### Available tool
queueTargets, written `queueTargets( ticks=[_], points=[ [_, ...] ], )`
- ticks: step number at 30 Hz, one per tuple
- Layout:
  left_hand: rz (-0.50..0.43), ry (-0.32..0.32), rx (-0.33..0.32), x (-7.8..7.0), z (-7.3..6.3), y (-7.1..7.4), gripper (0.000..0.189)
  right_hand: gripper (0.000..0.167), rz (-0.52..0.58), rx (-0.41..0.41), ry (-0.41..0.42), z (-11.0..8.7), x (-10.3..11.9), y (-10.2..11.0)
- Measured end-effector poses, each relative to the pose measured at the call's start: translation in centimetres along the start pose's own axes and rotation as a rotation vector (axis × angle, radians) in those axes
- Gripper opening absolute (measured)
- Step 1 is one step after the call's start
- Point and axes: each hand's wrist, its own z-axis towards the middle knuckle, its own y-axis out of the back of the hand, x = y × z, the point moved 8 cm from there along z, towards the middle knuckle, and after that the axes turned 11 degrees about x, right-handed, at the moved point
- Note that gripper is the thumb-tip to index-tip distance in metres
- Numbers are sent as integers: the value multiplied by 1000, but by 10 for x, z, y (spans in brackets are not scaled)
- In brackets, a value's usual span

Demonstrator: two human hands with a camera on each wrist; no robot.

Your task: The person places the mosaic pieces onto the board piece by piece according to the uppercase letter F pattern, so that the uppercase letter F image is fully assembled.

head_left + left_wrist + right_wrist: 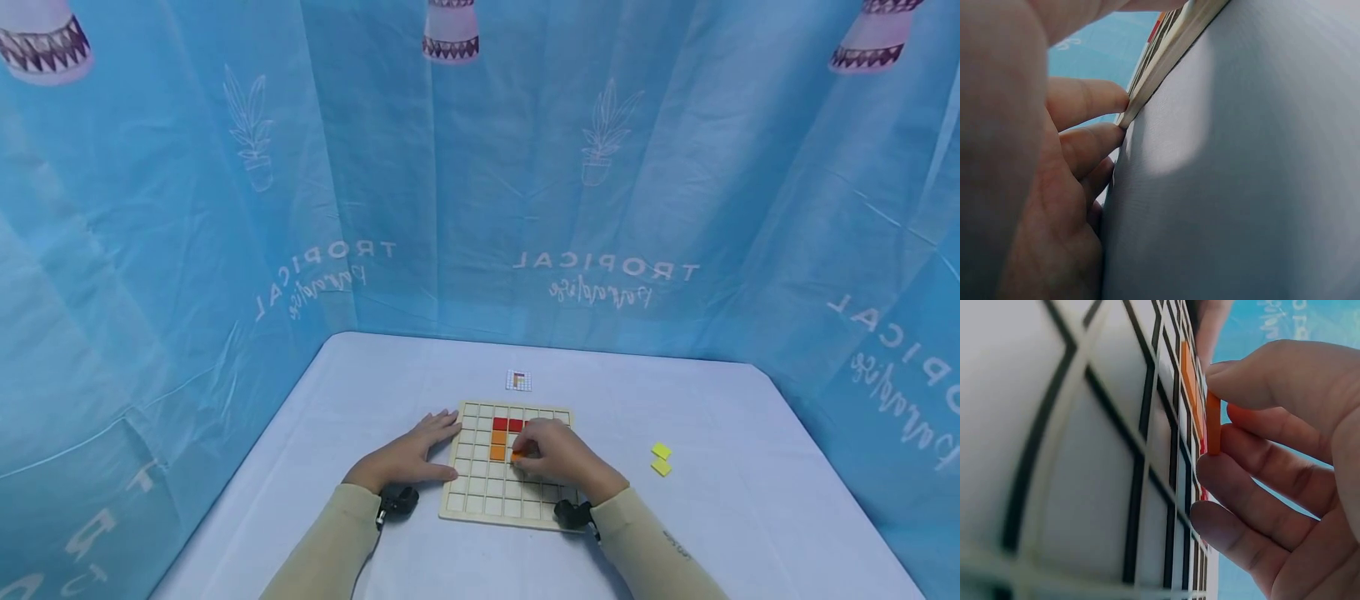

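Sleeves (330,533) reach from the near side of grid board (475,503) | right grip (555,454) pinches orange tile (1213,425) over board's middle | left grip (408,454), fingers spread, touches board's left edge | tile probably seats best flat, squared to a cell

cream gridded board (475,504), red tiles (500,424), orange tiles (498,452), yellow tiles (661,451), white surface (405,375), beige sleeves (330,533), blue curtain (487,167) with white plant outlines (597,137) and lettering (606,263)

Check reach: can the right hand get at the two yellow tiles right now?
Probably not until it's freed: the right hand pinches an orange tile. Otherwise, nothing visible blocks the way to the yellow tiles.
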Motion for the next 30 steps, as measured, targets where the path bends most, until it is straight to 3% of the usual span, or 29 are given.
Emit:
queueTargets(
  ticks=[9, 14, 30],
  points=[
    [9, -12, 13, 1, 0, 0, 95, 13, -51, 20, 55, 9, 23, -12],
    [1, -9, 19, 2, 1, -1, 95, 13, -91, 31, 43, 13, 33, -20],
    [-8, -31, 19, 1, 0, 0, 96, 17, -71, -7, 4, 16, 35, -22]
  ],
)
